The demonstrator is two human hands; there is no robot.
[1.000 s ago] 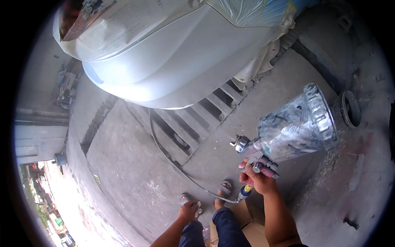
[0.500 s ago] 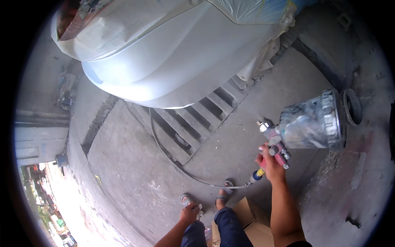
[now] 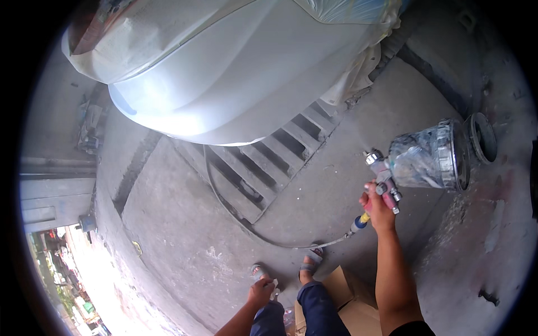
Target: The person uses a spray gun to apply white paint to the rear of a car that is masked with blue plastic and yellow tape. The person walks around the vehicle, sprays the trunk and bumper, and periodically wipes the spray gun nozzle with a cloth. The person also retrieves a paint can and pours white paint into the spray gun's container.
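My right hand point(image 3: 381, 213) is wrapped round the handle of a spray gun point(image 3: 383, 171), held out at the right with its nozzle toward the pale, glossy car bumper point(image 3: 218, 84). A clear gap separates nozzle and bumper. The gun's large paint-smeared cup point(image 3: 423, 159) lies sideways to its right. From the handle's base a grey air hose point(image 3: 269, 242) curves left over the floor and runs up under the bumper. My left hand point(image 3: 260, 293) hangs low near my knee, its fingers closed on a small crumpled white scrap point(image 3: 275, 289), perhaps paper or cloth.
Masking sheets point(image 3: 134, 50) and clear plastic film point(image 3: 336, 10) cover the car around the bumper. Below it is a slotted floor drain grate point(image 3: 280, 151). An open cardboard box point(image 3: 353, 308) stands beside my legs. A round tub point(image 3: 481, 138) sits at the far right.
My right hand and the spray gun have shifted right and slightly up, a little farther from the bumper. The view has tilted slightly. My left hand still holds the white scrap.
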